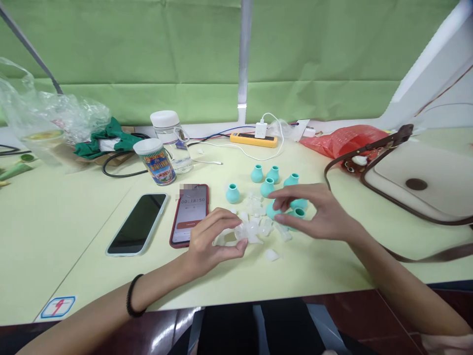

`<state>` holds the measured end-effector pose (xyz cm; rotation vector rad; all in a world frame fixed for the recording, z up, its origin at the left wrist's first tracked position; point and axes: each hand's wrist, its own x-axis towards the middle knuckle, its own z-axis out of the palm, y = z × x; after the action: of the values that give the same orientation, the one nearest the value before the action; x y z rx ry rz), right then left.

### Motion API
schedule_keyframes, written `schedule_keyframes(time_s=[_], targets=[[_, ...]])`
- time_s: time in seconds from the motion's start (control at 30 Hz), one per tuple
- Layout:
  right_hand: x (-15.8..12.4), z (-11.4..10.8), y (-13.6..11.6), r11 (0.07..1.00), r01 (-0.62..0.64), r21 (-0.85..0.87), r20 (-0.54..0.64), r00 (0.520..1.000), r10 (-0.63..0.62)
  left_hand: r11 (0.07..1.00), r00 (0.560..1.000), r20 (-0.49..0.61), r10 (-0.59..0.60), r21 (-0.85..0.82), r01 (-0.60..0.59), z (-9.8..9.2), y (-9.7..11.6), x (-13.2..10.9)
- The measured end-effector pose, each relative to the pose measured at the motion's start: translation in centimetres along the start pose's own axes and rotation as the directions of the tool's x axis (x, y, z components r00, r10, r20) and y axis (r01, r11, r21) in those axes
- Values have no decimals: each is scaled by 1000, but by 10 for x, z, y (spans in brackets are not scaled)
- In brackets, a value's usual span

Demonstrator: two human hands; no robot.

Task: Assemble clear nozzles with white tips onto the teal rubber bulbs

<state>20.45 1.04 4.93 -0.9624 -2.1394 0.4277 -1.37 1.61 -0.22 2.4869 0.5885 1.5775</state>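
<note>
My left hand (218,239) reaches over a loose pile of clear and milky plastic pieces (254,231). Its thumb and fingers are apart in a C shape, and no piece is plainly gripped between them. On the right, the thumb and fingertips of my right hand (314,212) close around a small teal bulb-shaped pot (272,211), partly hidden by the fingers. Several matching pots with narrow open necks stand behind and beside it, such as one teal pot (232,194) on the left and another teal pot (257,173) at the back.
Left of my hands lie a red-cased phone (188,212) showing a timer and a dark-screened phone (137,224). Behind them stand a printed can (155,162) and a clear bottle (172,140). A yellow power strip (253,140) lies at the back, a cream handbag (417,177) at right.
</note>
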Motion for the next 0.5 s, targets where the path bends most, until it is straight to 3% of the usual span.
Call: schedule_keyframes(time_s=[0.13, 0.23, 0.33, 0.5], targets=[[-8, -22, 8, 903, -40, -428, 42, 997, 64, 999, 1000, 11, -20, -34, 20, 0, -1, -1], [-20, -22, 15, 790, -87, -607, 60, 986, 154, 999, 1000, 12, -28, -42, 29, 3, -4, -4], [-32, -10, 24, 739, -140, -659, 47, 973, 225, 998, 999, 32, -25, -62, 27, 6, -5, -7], [-44, 5, 38, 784, -250, -568, -26, 958, 287, 997, 993, 99, -61, -47, 66, 7, -1, -5]])
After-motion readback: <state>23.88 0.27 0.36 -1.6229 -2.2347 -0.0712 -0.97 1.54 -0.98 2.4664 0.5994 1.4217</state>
